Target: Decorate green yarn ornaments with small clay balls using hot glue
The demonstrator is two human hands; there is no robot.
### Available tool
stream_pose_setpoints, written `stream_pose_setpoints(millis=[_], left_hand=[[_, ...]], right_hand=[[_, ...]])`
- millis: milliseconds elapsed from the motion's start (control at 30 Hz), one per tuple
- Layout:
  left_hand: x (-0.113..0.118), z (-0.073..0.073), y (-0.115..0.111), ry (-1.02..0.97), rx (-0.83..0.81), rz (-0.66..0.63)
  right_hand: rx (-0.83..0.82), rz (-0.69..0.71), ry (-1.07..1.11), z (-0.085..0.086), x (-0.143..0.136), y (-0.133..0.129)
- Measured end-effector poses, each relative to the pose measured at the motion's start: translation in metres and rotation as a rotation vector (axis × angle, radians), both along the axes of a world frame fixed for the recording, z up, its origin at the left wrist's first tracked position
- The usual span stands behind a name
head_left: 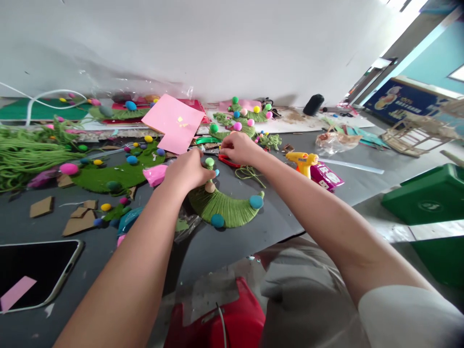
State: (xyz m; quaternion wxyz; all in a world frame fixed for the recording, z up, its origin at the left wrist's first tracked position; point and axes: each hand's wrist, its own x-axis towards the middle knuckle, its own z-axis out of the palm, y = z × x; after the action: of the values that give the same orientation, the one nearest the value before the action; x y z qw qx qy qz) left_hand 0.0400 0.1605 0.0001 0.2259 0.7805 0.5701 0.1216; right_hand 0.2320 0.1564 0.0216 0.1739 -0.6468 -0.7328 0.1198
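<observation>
A crescent wrapped in green yarn [228, 208] lies on the grey table, dotted with blue, pale green and beige pompoms. My left hand [188, 170] is at its upper left end, thumb and fingers closed around the tip beside the pale green pompom [209, 162]. Just to the right, my right hand [237, 147] reaches down with curled fingers pressed together. Directly under it are the red handles of scissors [229, 161]; what the fingertips pinch is hidden. Loose green yarn [250, 175] trails below that hand. Pink paper [177, 121] lies behind my left hand.
A yellow glue gun [303, 162] and a purple packet [325, 176] lie at right. Left are green yarn [32, 150], a green felt piece [108, 176], cardboard scraps [80, 220] and a phone [39, 270]. More pompom-covered pieces [250, 116] lie behind. A green bin [427, 193] stands right.
</observation>
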Motion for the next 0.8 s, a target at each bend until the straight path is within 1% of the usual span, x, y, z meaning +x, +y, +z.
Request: stream_pose_setpoints(millis=[133, 200, 233, 300, 367, 433, 533, 667, 733, 800], left_hand=[[-0.002, 0.000, 0.001, -0.022, -0.033, 0.022], [-0.002, 0.001, 0.001, -0.034, -0.050, 0.027], [-0.003, 0.002, 0.001, -0.040, -0.055, 0.030], [-0.003, 0.003, 0.001, -0.055, -0.056, 0.033], [-0.004, 0.004, 0.001, -0.074, -0.047, 0.031], [-0.006, 0.005, 0.001, -0.097, -0.040, 0.022], [-0.007, 0.007, 0.000, -0.125, -0.040, 0.009], [-0.007, 0.008, 0.000, -0.154, -0.044, 0.005], [-0.007, 0.007, 0.000, -0.167, -0.042, 0.008], [-0.007, 0.007, 0.000, -0.184, -0.036, 0.015]], right_hand=[[0.076, -0.147, 0.001, 0.012, 0.018, -0.001], [0.062, -0.154, -0.010, 0.016, 0.024, -0.005], [0.036, -0.123, -0.016, 0.017, 0.025, -0.008], [-0.038, -0.010, -0.023, 0.015, 0.024, -0.015], [-0.101, 0.111, -0.031, 0.011, 0.020, -0.020], [-0.131, 0.189, -0.040, 0.006, 0.016, -0.023], [-0.152, 0.250, -0.043, 0.003, 0.011, -0.026], [-0.215, 0.319, -0.015, 0.008, 0.007, -0.033], [-0.251, 0.337, 0.003, 0.009, 0.004, -0.038], [-0.258, 0.333, 0.020, 0.007, 0.001, -0.042]])
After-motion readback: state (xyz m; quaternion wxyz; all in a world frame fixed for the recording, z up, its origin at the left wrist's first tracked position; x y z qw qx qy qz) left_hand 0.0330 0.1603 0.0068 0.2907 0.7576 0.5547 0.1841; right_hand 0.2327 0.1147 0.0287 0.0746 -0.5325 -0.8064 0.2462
